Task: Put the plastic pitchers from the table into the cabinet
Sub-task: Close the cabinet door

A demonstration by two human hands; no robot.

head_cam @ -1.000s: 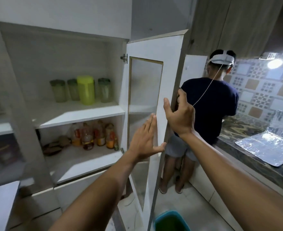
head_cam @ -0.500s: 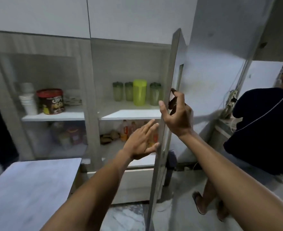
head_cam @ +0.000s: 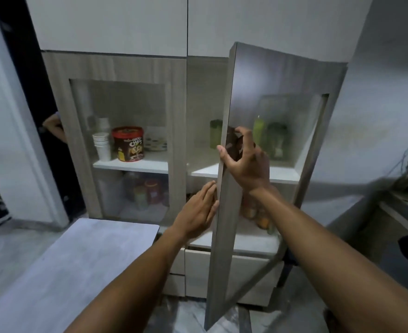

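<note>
A: Why do we hold the door (head_cam: 231, 188)?
B: Right hand (head_cam: 243, 164) grips its edge; left hand (head_cam: 198, 210), open, steadies it. Pitchers (head_cam: 258, 131) stand on the cabinet (head_cam: 116, 66) shelf.

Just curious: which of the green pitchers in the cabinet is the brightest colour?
The tall lime-yellow pitcher, seen through the door's glass right of the right hand; the darker green ones beside it look duller.
</note>
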